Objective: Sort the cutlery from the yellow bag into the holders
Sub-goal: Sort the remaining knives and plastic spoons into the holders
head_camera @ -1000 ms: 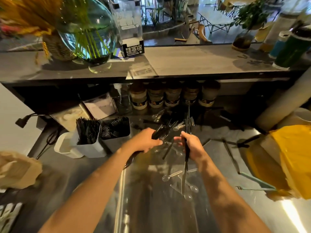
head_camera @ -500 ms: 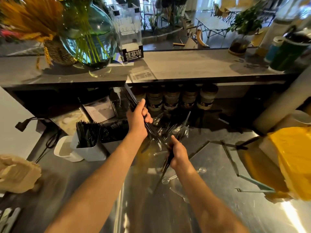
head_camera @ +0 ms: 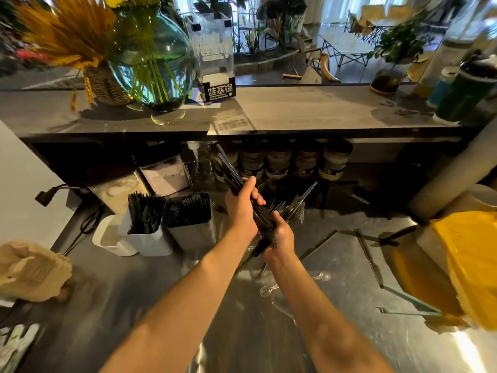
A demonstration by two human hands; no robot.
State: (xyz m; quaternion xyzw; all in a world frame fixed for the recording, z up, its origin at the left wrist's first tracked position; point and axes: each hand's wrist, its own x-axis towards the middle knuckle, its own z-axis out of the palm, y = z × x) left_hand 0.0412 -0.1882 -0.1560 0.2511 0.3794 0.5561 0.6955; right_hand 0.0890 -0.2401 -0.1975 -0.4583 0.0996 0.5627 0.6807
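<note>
My left hand grips the upper part of a bundle of black plastic cutlery that slants up to the left. My right hand holds the lower end of the same bundle. Both hands hover over the steel counter, right of the holders. A white holder is full of black cutlery, a grey holder beside it holds black forks, and a low white holder sits further left. The yellow bag lies at the right. Clear plastic cutlery is piled behind my hands.
Loose clear spoons and black knives lie on the steel counter. Jars stand under the upper shelf. A crumpled brown paper bag sits at the left edge. A glass vase stands on the shelf.
My right hand rose from the counter with black cutlery and joined my left hand. The left hand moved right; both now hold one bundle together.
</note>
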